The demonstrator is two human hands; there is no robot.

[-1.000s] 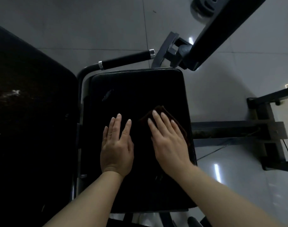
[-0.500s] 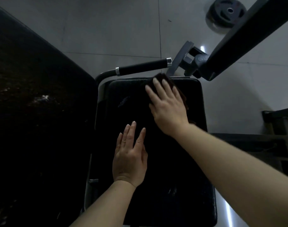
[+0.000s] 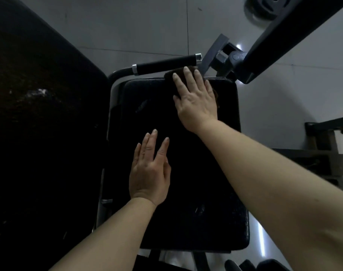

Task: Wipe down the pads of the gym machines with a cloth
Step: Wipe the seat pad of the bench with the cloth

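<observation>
Right hand (image 3: 196, 98), flat on cloth (image 3: 171, 75), pushed to pad's (image 3: 201, 182) far edge by handle (image 3: 166, 65); left hand (image 3: 150, 173) flat, empty. Top edge reached.

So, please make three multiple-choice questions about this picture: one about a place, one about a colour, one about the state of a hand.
1. Where is the cloth?
A. far edge of the seat pad
B. on the floor
C. under the left hand

2. What colour is the cloth?
A. white
B. dark brown
C. yellow

3. How is the right hand?
A. fist
B. hanging free
C. flat, pressing the cloth

Answers:
1 A: it lies beside the black handle.
2 B: brown shows beyond the fingertips.
3 C: straight fingers cover it.
</observation>
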